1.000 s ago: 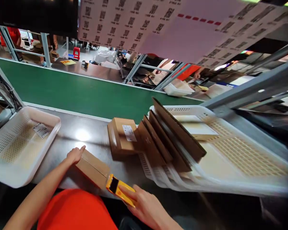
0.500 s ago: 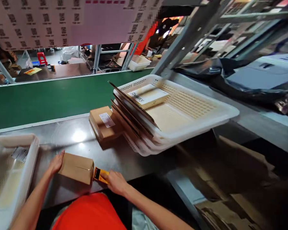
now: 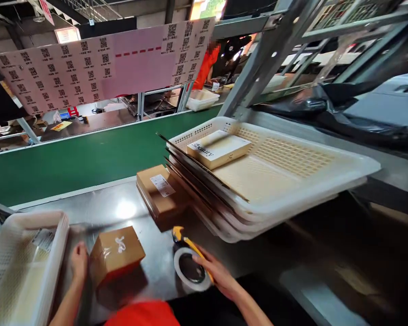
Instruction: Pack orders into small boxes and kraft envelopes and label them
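**Small carton tipped up, tape dispenser set beside it**

While the white basket (image 3: 23,267) sits at about eight o'clock on the steel table (image 3: 129,203), the left hand (image 3: 79,264) lies just to its right, open and flat against the left side of a small brown carton (image 3: 115,256). That carton stands tilted on one edge, its taped top facing up, near seven o'clock. Toward six o'clock the right hand (image 3: 217,274) is loosely curled over a yellow tape dispenser (image 3: 187,244) with a white roll of tape (image 3: 191,269), fingers resting on the handle; how firm the hold is I cannot tell. Behind these, near the centre, lies a second labelled carton (image 3: 159,192), touching flat cardboard sheets (image 3: 197,174) that lean on stacked white trays (image 3: 292,181) at three o'clock. A white box (image 3: 217,148) lies in the top tray. At ten o'clock runs a green conveyor belt (image 3: 71,158).
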`<state>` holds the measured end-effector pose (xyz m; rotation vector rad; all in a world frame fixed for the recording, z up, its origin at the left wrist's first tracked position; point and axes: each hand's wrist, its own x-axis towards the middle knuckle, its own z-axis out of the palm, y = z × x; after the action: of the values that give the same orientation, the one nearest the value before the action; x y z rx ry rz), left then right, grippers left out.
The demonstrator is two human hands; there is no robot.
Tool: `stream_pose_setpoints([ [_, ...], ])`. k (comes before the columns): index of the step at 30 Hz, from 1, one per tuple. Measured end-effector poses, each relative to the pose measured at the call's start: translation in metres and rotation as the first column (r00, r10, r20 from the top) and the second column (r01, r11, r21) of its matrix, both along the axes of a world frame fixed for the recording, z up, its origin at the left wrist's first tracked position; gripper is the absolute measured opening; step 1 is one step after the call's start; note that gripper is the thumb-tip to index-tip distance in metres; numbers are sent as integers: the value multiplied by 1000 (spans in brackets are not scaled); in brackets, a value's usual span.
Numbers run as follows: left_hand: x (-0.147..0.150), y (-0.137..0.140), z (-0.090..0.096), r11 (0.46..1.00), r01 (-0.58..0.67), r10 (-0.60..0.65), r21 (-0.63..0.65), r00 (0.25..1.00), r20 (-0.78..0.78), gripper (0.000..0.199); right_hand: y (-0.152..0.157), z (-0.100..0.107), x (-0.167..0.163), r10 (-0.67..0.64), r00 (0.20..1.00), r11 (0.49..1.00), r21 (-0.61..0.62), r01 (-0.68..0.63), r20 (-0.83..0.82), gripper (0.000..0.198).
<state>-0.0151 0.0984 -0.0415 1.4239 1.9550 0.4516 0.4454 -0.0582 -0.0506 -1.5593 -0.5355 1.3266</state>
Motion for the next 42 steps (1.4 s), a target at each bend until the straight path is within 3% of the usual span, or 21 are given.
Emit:
stream_pose_setpoints([
  [2, 8, 3, 10, 977, -35, 9, 210, 992, 125, 101, -2, -6, 0, -135, 970, 990, -63, 125, -201, 52],
  [4, 19, -3, 17, 896, 55, -178, 441, 954, 243, 95, -7, -13, -4, -221, 904, 975, -108, 194, -366, 38],
  [6, 29, -19, 17, 786, 206, -411, 583, 878, 244, 98, -14, -21, -10, -268, 858, 963, -125, 237, -438, 32],
  [8, 32, -40, 9, 733, 363, -555, 575, 808, 198, 101, -25, -27, -17, -290, 847, 957, -134, 258, -446, 35],
  [10, 26, -58, -5, 709, 475, -638, 521, 747, 188, 105, -36, -32, -26, -315, 831, 949, -139, 283, -458, 39],
  [12, 14, -70, -20, 648, 589, -723, 483, 676, 145, 108, -47, -35, -35, -341, 816, 939, -137, 315, -467, 40],
  [16, -1, -64, -28, 427, 765, -842, 482, 531, -96, 110, -58, -36, -50, -349, 783, 937, -169, 307, -515, 34],
  [18, 5, -48, -21, 384, 812, -848, 438, 499, -180, 104, -57, -34, -56, -322, 744, 947, -202, 250, -586, 32],
  [20, 17, -30, -10, 423, 837, -840, 346, 506, -197, 103, -53, -29, -60, -265, 713, 964, -183, 192, -649, 35],
  [24, 40, -2, 6, 594, 774, -777, 217, 622, -92, 118, -44, -14, -63, -98, 731, 993, -21, 114, -675, 49],
  [27, 39, -2, 2, 773, 620, -634, 135, 762, 133, 121, -41, 0, -64, -68, 761, 993, 27, 112, -645, 53],
  [30, 22, -11, -8, 881, 462, -383, -101, 823, 419, 94, -39, 12, -71, -89, 795, 992, 16, 123, -601, 54],
  [32, 11, -17, -8, 930, 327, -258, -166, 905, 338, 90, -36, 19, -79, -93, 803, 993, 6, 119, -589, 51],
  [33, 8, -21, -3, 962, 253, -222, -105, 945, 239, 91, -35, 23, -84, -92, 803, 994, 0, 114, -589, 48],
  [35, 12, -29, 16, 977, 184, -198, 105, 970, 139, 90, -29, 30, -95, -85, 807, 995, -11, 96, -584, 42],
  [37, 30, -40, 46, 937, 241, -308, 254, 911, 275, 77, -23, 36, -108, -53, 829, 998, -6, 59, -557, 40],
  [40, 67, -54, 91, 856, 420, -516, 303, 733, 443, 47, -12, 43, -128, 65, 875, 998, 41, -52, -479, 45],
  [42, 86, -59, 107, 857, 433, -514, 278, 691, 508, 33, -8, 47, -141, 169, 884, 985, 58, -159, -436, 51],
])
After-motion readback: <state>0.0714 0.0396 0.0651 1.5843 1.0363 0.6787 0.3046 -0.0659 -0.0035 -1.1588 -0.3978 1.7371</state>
